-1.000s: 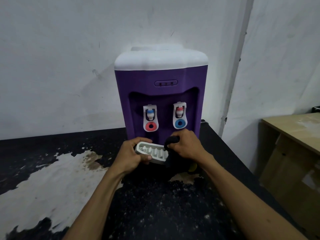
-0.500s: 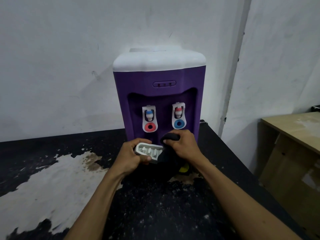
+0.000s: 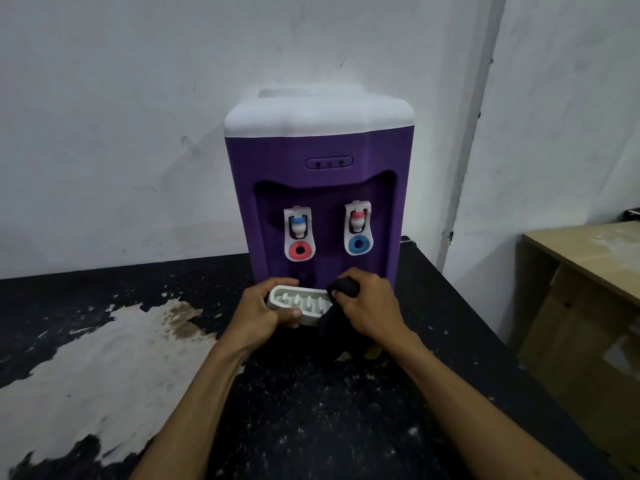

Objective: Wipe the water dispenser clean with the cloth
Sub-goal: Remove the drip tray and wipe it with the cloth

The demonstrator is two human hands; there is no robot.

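Worth noting for anyone following along: the bit being worked on is the drip tray (image 3: 299, 304) of the water dispenser (image 3: 318, 188). The dispenser stands upright at the far side of the counter (image 3: 311, 410), against the wall, with its front facing the near side. The tray is a long white slotted piece, and its long axis runs left-right, parallel to the dispenser's front, just in front of the base and below the taps (image 3: 298, 233). The left grip (image 3: 263, 313) is wrapped round the tray's left end, fingers curled over the far rim and thumb on the near wall. The right grip (image 3: 370, 306) is curled tight round a bunched dark cloth (image 3: 343, 289). That wad sits right on the tray's right end, touching it, and the rest of the cloth hangs down the near side. So from the cloth, all the exposed tray lies to the left along that long axis, and the right grip is the one nearer the job. I reckon the left is only steadying. The slotted face points up and a touch toward the near side, and the slots run near-far, so a sideways wipe would cross the ribs. Can't tell if the tray is seated in its slot or lifted clear.
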